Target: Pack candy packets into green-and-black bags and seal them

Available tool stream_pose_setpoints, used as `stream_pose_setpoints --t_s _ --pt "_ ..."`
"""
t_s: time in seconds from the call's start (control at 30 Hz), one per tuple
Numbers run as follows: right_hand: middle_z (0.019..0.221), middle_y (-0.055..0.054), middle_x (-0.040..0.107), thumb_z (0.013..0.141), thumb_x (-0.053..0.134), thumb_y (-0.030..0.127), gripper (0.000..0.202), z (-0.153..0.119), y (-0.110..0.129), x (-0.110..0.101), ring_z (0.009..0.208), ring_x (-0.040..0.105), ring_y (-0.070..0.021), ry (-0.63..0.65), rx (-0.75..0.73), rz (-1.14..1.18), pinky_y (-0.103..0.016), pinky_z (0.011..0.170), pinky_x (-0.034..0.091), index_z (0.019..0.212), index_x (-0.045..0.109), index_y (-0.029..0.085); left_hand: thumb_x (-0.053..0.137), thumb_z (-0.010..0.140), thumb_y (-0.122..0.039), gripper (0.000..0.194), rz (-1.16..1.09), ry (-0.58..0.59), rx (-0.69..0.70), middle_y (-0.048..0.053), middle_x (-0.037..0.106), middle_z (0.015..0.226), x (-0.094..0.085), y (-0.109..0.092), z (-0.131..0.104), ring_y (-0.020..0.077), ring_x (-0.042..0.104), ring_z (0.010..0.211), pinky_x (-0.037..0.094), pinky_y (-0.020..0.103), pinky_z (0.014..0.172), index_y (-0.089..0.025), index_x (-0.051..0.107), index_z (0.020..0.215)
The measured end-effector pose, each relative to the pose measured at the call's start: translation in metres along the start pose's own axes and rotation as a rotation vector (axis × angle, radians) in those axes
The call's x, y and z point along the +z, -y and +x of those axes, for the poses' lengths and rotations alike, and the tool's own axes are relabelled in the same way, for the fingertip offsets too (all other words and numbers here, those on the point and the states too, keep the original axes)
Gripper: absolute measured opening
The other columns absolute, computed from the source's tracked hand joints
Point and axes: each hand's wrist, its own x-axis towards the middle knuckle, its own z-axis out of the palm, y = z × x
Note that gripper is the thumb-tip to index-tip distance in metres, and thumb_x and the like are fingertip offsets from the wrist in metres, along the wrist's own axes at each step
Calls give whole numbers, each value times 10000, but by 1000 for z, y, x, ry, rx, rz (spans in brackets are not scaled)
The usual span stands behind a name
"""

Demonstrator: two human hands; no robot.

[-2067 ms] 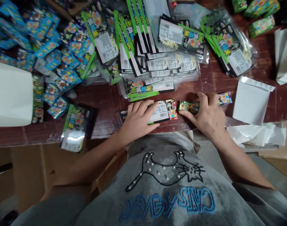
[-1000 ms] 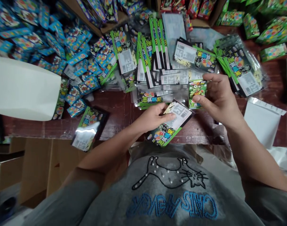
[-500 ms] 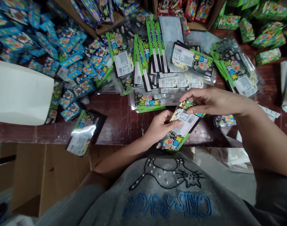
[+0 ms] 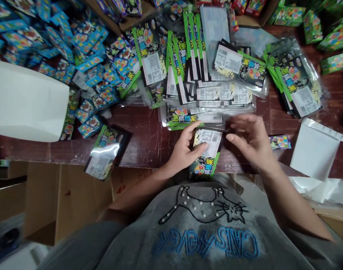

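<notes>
A dark reddish wooden table (image 4: 149, 144) fills the upper half of the frame, its worn front edge running across the middle. Below that edge, at the lower left, plain brown cardboard panels (image 4: 75, 202) are seen standing against the table's front. A large white sheet (image 4: 25, 103) is laid over the table's left end. At the upper centre, the rim of an open cardboard box (image 4: 253, 20) is visible. The scene is lit dimly and evenly, and faint glare is caught on the table's varnish. Walls, windows and floor cannot be made out.
</notes>
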Motion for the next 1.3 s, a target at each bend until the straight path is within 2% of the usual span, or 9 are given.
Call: stream_pose_setpoints --t_s 0.1,0.23,0.4,0.63,0.77,0.9,1.03,1.17,1.3 --pt "1163 -44 762 948 798 487 405 -24 -2 27 1010 774 -194 -149 188 406 -389 931 677 1219 556 306 782 909 -489 599 21 34 9 103 730 1251 -11 1 2 244 738 1068 616 395 922 -251 493 1376" --pt "1098 -29 790 949 800 490 347 -34 4 48 1018 765 -176 -238 243 505 -368 960 653 1205 676 292 777 936 -477 497 20 109 10 69 761 1109 -22 0 5 208 747 934 618 339 793 -250 544 1312" --pt "1102 -52 791 976 761 511 277 -26 8 41 1001 752 -193 -139 121 411 -405 975 636 1120 758 274 604 1073 -502 295 108 28 60 121 736 1406 -27 -1 10 260 717 1284 598 448 1073 -231 686 1153" --pt "1221 -63 807 1005 718 486 292 -23 9 32 1119 758 -210 -143 57 380 -447 1063 612 1221 779 299 725 1003 -483 358 99 20 56 87 820 1194 -28 -9 21 235 773 1131 609 412 1019 -242 704 1267" --pt "1043 -38 838 933 821 485 212 -17 14 21 995 767 -202 -79 79 380 -418 987 614 942 832 273 760 973 -460 251 185 97 19 73 837 1097 -27 -29 25 215 772 1028 600 376 971 -213 801 987" --pt "902 -26 822 855 881 540 323 -8 15 11 814 721 -168 -99 243 447 -341 803 594 899 819 226 806 897 -419 224 158 104 -42 56 827 950 -21 -41 35 186 747 861 587 317 815 -199 785 938" --pt "894 -18 830 827 901 566 363 -8 11 3 780 709 -152 -21 323 494 -322 802 584 888 832 215 801 903 -446 251 188 160 -63 48 826 899 -15 -45 43 171 734 805 575 301 781 -195 797 893" --pt "1037 -53 847 964 773 571 339 -20 1 -16 1010 778 -198 116 156 445 -374 947 614 923 852 244 854 874 -482 276 201 266 -25 63 852 970 -11 -40 46 181 770 856 604 302 806 -211 819 913" --pt "1484 -139 717 1035 612 668 518 -11 -28 -74 1455 626 -291 111 -55 -11 -509 1243 488 1251 832 252 869 853 -463 265 209 275 -29 70 859 1019 -5 -32 54 190 798 913 630 299 839 -215 802 920"
